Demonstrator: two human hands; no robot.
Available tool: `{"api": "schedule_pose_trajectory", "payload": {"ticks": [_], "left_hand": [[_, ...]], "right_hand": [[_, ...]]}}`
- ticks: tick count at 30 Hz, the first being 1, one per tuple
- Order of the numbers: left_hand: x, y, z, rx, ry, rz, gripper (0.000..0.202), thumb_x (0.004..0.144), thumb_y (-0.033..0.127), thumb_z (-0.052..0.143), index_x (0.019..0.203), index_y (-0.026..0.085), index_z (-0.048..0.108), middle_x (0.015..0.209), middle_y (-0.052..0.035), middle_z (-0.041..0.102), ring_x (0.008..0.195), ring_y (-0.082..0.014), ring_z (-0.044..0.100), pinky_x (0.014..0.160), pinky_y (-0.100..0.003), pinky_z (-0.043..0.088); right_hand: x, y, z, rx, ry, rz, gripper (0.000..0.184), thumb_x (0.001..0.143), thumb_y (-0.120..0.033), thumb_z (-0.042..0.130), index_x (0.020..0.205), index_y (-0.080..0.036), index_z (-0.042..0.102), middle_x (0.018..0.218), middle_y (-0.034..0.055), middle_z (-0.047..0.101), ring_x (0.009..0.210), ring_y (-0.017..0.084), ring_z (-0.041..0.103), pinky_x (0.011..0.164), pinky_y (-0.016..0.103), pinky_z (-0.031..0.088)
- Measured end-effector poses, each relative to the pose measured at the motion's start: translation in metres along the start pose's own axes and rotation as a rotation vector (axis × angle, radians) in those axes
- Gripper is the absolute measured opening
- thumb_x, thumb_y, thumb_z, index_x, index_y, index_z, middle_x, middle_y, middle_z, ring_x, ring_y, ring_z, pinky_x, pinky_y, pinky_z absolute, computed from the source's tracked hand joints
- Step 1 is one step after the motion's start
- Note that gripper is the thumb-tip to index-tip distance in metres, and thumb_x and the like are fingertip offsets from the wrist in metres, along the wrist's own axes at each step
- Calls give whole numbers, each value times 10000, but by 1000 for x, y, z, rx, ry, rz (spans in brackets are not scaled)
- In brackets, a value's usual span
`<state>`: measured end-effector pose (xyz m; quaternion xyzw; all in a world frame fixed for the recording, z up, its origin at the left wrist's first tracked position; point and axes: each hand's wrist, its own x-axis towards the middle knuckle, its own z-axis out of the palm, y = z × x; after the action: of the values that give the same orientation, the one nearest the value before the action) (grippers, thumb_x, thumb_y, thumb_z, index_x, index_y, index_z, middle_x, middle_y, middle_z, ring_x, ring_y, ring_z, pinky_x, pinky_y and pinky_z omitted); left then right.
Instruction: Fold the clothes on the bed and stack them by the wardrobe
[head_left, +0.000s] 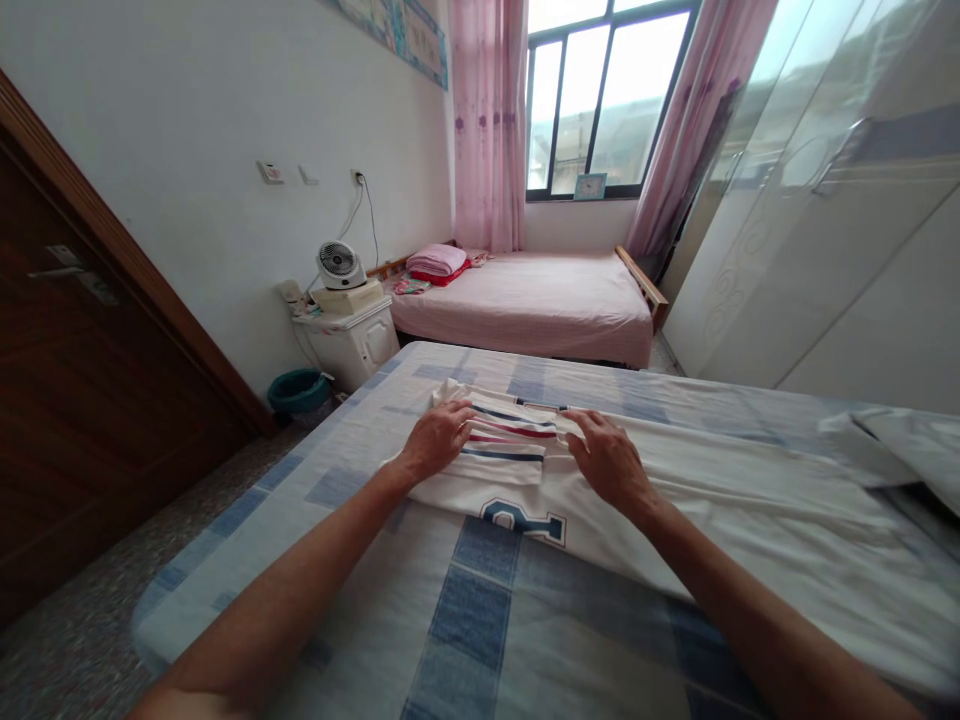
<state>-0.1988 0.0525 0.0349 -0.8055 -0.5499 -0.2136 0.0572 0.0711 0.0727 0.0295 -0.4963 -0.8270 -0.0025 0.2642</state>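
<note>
Two bare forearms reach out from the bottom edge over a bed [480, 620] covered by a blue and white checked sheet. On that sheet, across the middle of the bed, lies a white shirt [697, 490], spread flat and running off toward the right. Its striped sleeve [510, 432], banded in red and dark blue, is folded in on top of the body of the garment, and a dark blue print [523, 520] shows near the front edge.

Left hand [439, 440] rests palm down on the left end of the sleeve, fingers spread; its grip is wide and flat, holding nothing. Right hand [611, 462] lies palm down just beside the sleeve's right end, pressing the cloth, its grip likewise wide with nothing clasped.

Beyond the foot of the bed stands a second bed [540, 300] in pink, with folded pink bedding [437, 262] at its head. A white nightstand [358, 345] carries a small fan [340, 264], and a teal basin [298, 390] sits on the floor near it. A brown door [82, 400] is at left, a pale wardrobe [840, 250] at right, and pink curtains [487, 120] frame the window [600, 90]
</note>
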Motion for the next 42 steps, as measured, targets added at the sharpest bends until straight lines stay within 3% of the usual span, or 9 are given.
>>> {"api": "schedule_pose_trajectory", "payload": {"ticks": [7, 15, 19, 22, 27, 31, 34, 39, 42], "left_hand": [[12, -14, 23, -83, 1, 88, 297, 914, 280, 422, 1084, 159, 634, 1232, -101, 589, 1194, -217, 499, 1046, -411, 378], [8, -13, 29, -49, 103, -130, 261, 910, 248, 405, 877, 152, 645, 1158, -113, 629, 1120, -213, 548, 990, -380, 424], [12, -4, 31, -33, 115, 31, 331, 919, 326, 409, 1117, 169, 624, 1360, -99, 502, 1305, -233, 391, 1090, -422, 309], [11, -2, 37, 17, -55, -27, 537, 900, 459, 422, 1309, 119, 502, 1459, -154, 365, 1374, -299, 267, 1115, -473, 239], [8, -7, 48, 71, -217, -186, 730, 891, 560, 333, 1356, 3, 414, 1462, -213, 325, 1378, -304, 256, 1125, -430, 223], [4, -15, 54, 80, -178, -131, 725, 889, 555, 313, 1331, -5, 444, 1440, -219, 364, 1362, -303, 296, 1121, -435, 232], [2, -24, 57, 76, -104, -69, 676, 895, 536, 298, 1280, 20, 504, 1402, -216, 425, 1341, -309, 334, 1095, -470, 276], [4, -22, 38, 16, 63, -10, 445, 898, 407, 338, 1131, 148, 615, 1280, -134, 566, 1195, -266, 507, 997, -428, 410], [9, -7, 19, 32, -1, 4, 331, 879, 322, 390, 1048, 195, 644, 1168, -94, 632, 1078, -239, 576, 919, -384, 460]], "right_hand": [[17, 1, 22, -38, -93, 32, 292, 819, -187, 513, 1093, -207, 609, 1083, 83, 627, 1034, 239, 540, 827, 357, 385], [17, 2, 13, -64, -160, -114, 200, 861, -197, 465, 882, -235, 660, 983, 57, 654, 988, 215, 542, 833, 353, 342], [22, -8, 11, -49, -103, -187, 327, 931, -321, 375, 1146, -220, 600, 1276, 88, 567, 1186, 226, 469, 975, 389, 301], [21, -12, 27, -67, -241, -227, 495, 941, -435, 316, 1371, -216, 429, 1476, 82, 361, 1365, 245, 269, 1076, 442, 194], [11, -9, 47, -39, -431, -155, 610, 932, -515, 264, 1440, -184, 327, 1525, 85, 235, 1410, 238, 157, 1115, 455, 125], [6, -4, 26, 59, -417, -146, 596, 937, -518, 247, 1430, -198, 342, 1521, 94, 251, 1400, 231, 197, 1107, 449, 175], [-6, 24, -7, 52, -264, -64, 540, 923, -454, 353, 1391, -189, 402, 1493, 97, 322, 1378, 228, 261, 1097, 426, 228], [-65, 117, -69, -27, 61, 219, 373, 846, -264, 469, 1187, -171, 589, 1247, 118, 594, 1159, 219, 535, 992, 387, 396], [-98, 165, -91, -89, 90, 275, 271, 822, -243, 480, 1008, -177, 665, 1067, 99, 678, 1003, 225, 614, 926, 380, 440]]}}
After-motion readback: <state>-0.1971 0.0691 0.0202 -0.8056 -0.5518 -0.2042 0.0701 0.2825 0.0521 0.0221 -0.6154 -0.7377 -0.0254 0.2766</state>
